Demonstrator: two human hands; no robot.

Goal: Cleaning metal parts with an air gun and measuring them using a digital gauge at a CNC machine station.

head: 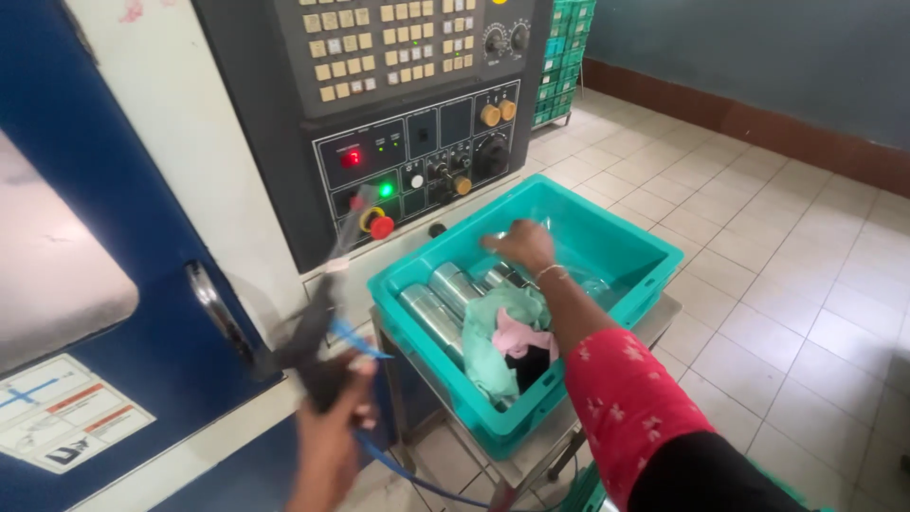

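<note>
My left hand grips a black air blow gun with a long nozzle that points up toward the control panel; a blue hose trails from it. My right hand reaches into a teal plastic crate and rests on shiny metal cylinders lying side by side in it. Whether its fingers close on a cylinder I cannot tell. Green and pink rags lie crumpled in the crate's near corner.
A machine control panel with keys, knobs, lit lamps and a red stop button stands behind the crate. A blue machine door with a handle is at left. Stacked green crates stand at the far wall. Tiled floor lies at right.
</note>
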